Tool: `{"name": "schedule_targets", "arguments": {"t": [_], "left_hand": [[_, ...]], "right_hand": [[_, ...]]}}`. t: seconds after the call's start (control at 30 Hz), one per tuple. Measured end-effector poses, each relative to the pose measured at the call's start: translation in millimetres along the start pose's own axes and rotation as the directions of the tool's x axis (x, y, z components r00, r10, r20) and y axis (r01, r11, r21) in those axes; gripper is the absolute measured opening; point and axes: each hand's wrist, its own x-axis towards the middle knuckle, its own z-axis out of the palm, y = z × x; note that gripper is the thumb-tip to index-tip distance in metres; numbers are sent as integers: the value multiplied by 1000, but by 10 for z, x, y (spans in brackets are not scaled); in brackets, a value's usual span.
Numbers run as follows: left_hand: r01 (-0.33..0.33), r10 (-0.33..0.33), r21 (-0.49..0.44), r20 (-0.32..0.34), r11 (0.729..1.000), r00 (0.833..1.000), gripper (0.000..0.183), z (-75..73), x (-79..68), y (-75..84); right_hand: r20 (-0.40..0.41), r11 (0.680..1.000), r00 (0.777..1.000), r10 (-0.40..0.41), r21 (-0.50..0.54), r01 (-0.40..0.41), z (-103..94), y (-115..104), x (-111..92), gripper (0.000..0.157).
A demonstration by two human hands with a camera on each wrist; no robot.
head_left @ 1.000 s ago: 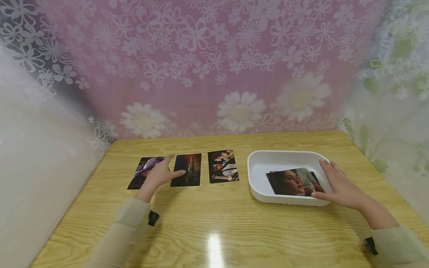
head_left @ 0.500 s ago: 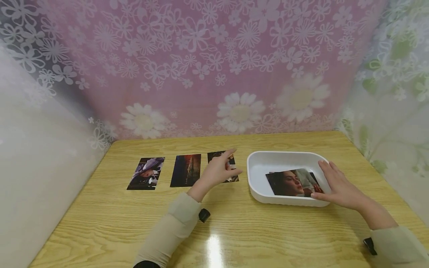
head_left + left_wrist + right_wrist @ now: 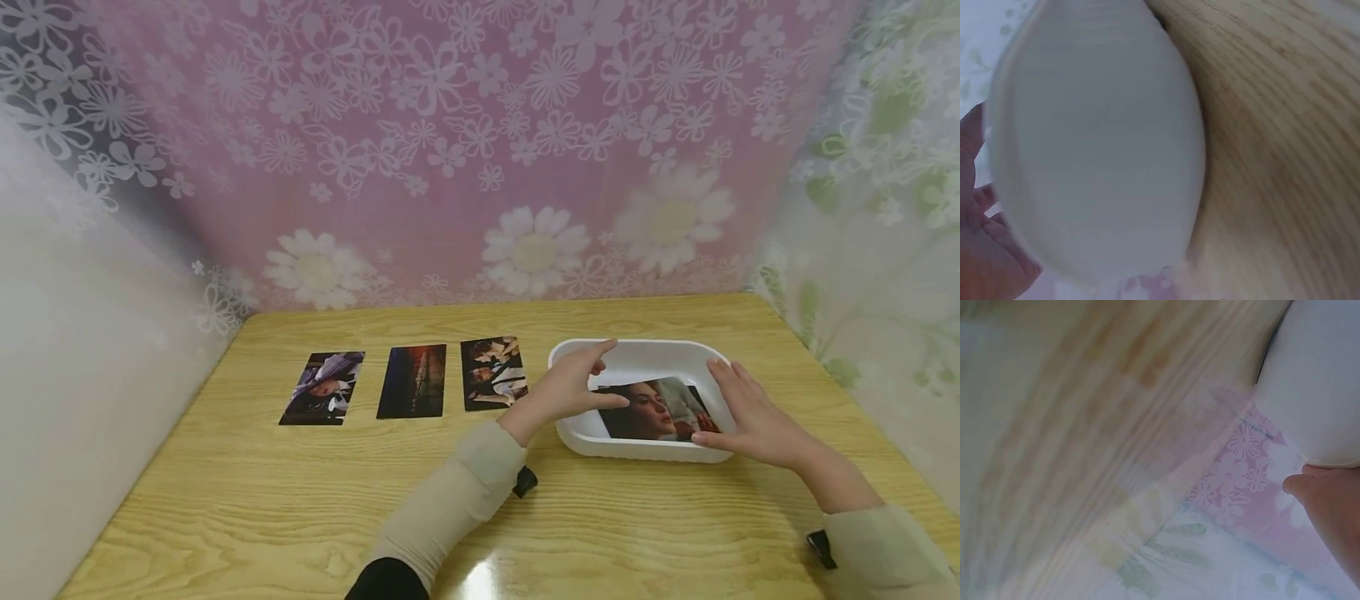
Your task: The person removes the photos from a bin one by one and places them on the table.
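Observation:
My left hand (image 3: 566, 387) is over the left side of a white plastic basin (image 3: 633, 450), index finger and thumb spread apart, with nothing seen between them. Its thumb overlaps a photo card (image 3: 648, 410) of a face, which lies in the basin on top of at least one other card. My right hand (image 3: 757, 423) rests at the basin's right end, fingers extended along the rim and thumb over the front corner. In the left wrist view the basin's outer wall (image 3: 1104, 150) stands close to the left hand (image 3: 988, 250). The right hand (image 3: 1329, 500) touches the rim in the right wrist view.
Three photo cards lie in a row on the wooden table (image 3: 300, 500): one with a purple hat (image 3: 324, 388), one of a ship at dusk (image 3: 412, 382), one with a couple (image 3: 493, 375). A flowered pink cloth (image 3: 450, 167) hangs behind the table.
My left hand has swept right, from the hat card past the ship and couple cards to the basin. The three cards on the table and my right hand stay in place.

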Motion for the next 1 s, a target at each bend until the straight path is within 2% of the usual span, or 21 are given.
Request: {"name": "schedule_targets", "arguments": {"t": [0.13,0.3,0.53,0.63,0.7,0.87,1.0], "left_hand": [[18,-23,73,64,997,998,86,122,117,-27],[82,-106,155,152,985,983,93,235,185,-41],[144,-197,199,274,969,941,96,303,217,-10],[184,-239,199,304,963,922,96,311,212,-1],[195,-250,197,314,961,916,95,313,207,4],[190,-255,227,306,955,917,92,311,211,16],[178,-249,250,285,952,926,88,323,226,5]], "right_hand": [[1,1000,1000,6,7,-6,14,7,6,103],[0,1000,1000,5,19,-5,38,14,7,102],[-6,1000,1000,6,19,-6,28,4,1,102],[-4,1000,1000,8,14,-8,25,-1,7,102],[-4,1000,1000,9,10,-9,26,5,10,103],[-2,1000,1000,7,-1,-7,19,25,9,104],[2,1000,1000,6,0,-6,23,31,4,103]]}}
